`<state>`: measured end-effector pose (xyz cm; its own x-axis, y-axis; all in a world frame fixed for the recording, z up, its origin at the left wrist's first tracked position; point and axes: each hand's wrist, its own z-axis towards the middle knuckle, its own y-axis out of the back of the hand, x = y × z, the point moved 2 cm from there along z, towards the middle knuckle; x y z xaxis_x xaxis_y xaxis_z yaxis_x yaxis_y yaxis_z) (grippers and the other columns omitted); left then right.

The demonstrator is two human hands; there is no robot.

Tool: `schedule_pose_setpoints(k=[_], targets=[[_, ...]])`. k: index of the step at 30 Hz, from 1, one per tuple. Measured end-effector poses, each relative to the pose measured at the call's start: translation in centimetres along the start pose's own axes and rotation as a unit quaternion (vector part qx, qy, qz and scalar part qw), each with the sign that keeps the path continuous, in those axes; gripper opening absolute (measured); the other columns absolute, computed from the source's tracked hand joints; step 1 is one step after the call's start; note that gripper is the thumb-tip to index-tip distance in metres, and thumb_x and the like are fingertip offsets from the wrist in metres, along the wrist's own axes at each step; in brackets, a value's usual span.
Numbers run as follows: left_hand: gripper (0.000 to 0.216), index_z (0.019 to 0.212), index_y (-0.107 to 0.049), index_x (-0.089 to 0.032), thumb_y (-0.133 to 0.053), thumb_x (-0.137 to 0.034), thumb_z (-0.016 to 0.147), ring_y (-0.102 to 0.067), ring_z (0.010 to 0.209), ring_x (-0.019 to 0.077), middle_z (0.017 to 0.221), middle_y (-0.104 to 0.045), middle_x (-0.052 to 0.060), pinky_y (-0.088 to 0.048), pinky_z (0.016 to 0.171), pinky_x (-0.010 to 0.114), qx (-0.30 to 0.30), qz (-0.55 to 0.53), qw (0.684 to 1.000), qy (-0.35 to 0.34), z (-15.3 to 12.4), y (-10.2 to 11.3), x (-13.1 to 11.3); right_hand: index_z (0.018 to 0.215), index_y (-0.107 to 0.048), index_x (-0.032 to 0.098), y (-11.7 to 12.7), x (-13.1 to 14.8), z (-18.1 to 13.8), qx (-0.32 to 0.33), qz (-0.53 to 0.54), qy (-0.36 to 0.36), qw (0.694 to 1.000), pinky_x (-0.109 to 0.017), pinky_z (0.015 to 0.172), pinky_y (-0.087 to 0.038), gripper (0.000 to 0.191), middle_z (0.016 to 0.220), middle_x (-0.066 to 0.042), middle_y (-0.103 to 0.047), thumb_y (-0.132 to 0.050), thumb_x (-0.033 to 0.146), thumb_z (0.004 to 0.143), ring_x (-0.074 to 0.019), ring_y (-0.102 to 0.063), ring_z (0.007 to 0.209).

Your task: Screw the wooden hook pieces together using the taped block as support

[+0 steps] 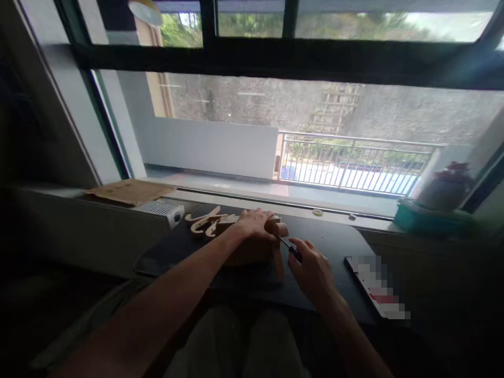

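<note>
My left hand (254,223) lies over a brown wooden assembly (248,254), its fingers curled round the upper right part. In my right hand (313,268) is a screwdriver with a dark handle (295,253). The thin metal shaft points up and left, and its tip meets the wood near a rounded end piece (281,229) beside my left fingers. Whether a screw sits at the tip is too small to tell. A flat wooden strip (279,262) hangs down from that end. Several curved wooden pieces (200,224) lie left of my left hand.
A dark table (326,236) carries the work in front of a wide window. At its right edge lies a phone (376,289) with a blurred screen. Brown paper (129,190) and a white slatted unit (161,210) are at left; a teal box (433,218) stands at right.
</note>
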<state>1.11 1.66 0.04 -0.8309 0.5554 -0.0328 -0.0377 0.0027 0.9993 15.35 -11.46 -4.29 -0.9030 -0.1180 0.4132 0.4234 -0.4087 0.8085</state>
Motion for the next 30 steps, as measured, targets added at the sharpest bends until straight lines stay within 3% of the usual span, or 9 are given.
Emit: schedule_pose_setpoints(k=[5,10,12,16,19,30], targets=[[0.074,0.124,-0.041,-0.031,-0.057,-0.067,0.062,-0.048,0.112,0.0309,0.119,-0.053,0.009,-0.037,0.093,0.046,0.008,-0.006,1.000,0.006,-0.1,0.4,-0.2,0.113,-0.056,0.021,0.7,-1.1,-0.8,-0.029,0.031,0.028,0.999,-0.028,0.067,-0.041,0.034,0.106,-0.006,-0.063,-0.044,0.018,0.081,-0.0200,-0.062,0.087],[0.072,0.122,-0.044,-0.030,-0.058,-0.067,0.061,-0.049,0.111,0.0310,0.116,-0.054,0.009,-0.038,0.091,0.047,0.010,-0.011,1.000,0.003,0.4,0.2,0.1,0.108,-0.054,0.023,1.0,-1.3,-1.9,-0.011,0.038,-0.049,0.998,-0.029,0.060,-0.040,0.027,0.079,-0.002,-0.067,-0.043,0.035,0.086,-0.0201,-0.064,0.069],[0.072,0.122,-0.044,-0.031,-0.057,-0.068,0.061,-0.048,0.111,0.0311,0.116,-0.055,0.009,-0.037,0.091,0.048,0.008,-0.013,1.000,-0.001,0.5,0.2,0.2,0.105,-0.052,0.022,0.8,-1.3,-2.1,-0.009,0.048,-0.055,0.997,-0.028,0.058,-0.040,0.025,0.079,-0.002,-0.067,-0.044,0.034,0.086,-0.0195,-0.063,0.066],[0.072,0.123,-0.044,-0.031,-0.057,-0.067,0.062,-0.048,0.113,0.0308,0.117,-0.054,0.008,-0.037,0.092,0.046,0.012,-0.012,1.000,-0.002,0.7,0.1,0.4,0.106,-0.055,0.020,0.4,-1.2,-1.9,-0.057,0.086,0.025,0.994,-0.025,0.064,-0.043,0.023,0.094,-0.004,-0.065,-0.044,0.027,0.087,-0.0166,-0.063,0.078],[0.074,0.126,-0.041,-0.031,-0.056,-0.067,0.062,-0.048,0.112,0.0311,0.117,-0.054,0.008,-0.037,0.092,0.047,0.017,-0.015,1.000,-0.002,0.8,0.1,0.5,0.110,-0.057,0.019,0.1,-1.1,-1.7,-0.101,0.068,0.074,0.990,-0.024,0.062,-0.041,0.026,0.093,-0.004,-0.063,-0.043,0.025,0.089,-0.0144,-0.060,0.074],[0.076,0.129,-0.039,-0.031,-0.056,-0.066,0.064,-0.047,0.115,0.0314,0.122,-0.052,0.009,-0.036,0.094,0.047,0.028,-0.020,0.999,0.005,0.8,0.4,0.4,0.111,-0.058,0.019,-0.7,-0.9,-1.3,-0.118,0.045,0.108,0.986,-0.025,0.062,-0.039,0.026,0.089,-0.003,-0.061,-0.046,0.023,0.089,-0.0151,-0.057,0.076]])
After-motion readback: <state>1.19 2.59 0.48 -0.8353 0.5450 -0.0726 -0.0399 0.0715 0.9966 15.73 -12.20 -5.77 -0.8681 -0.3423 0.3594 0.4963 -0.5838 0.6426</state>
